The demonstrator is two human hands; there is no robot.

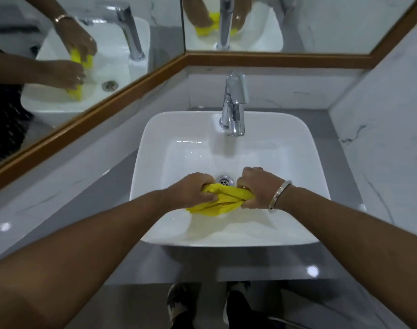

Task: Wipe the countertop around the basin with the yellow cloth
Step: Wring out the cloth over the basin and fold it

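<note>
The yellow cloth [223, 200] is bunched and twisted between both hands, held over the inside of the white basin [155, 129] just in front of the drain [225, 180]. My left hand [193, 189] grips its left end, fingers closed around it. My right hand [257, 186], with a metal bangle on the wrist, grips the right end. The grey countertop [112, 193] surrounds the basin on the left, right and front.
A chrome tap [234, 103] stands at the back of the basin. Wood-framed mirrors [131, 86] run along the left and back walls above a marble upstand. A marble wall [381, 150] closes the right side. My feet show below the counter edge.
</note>
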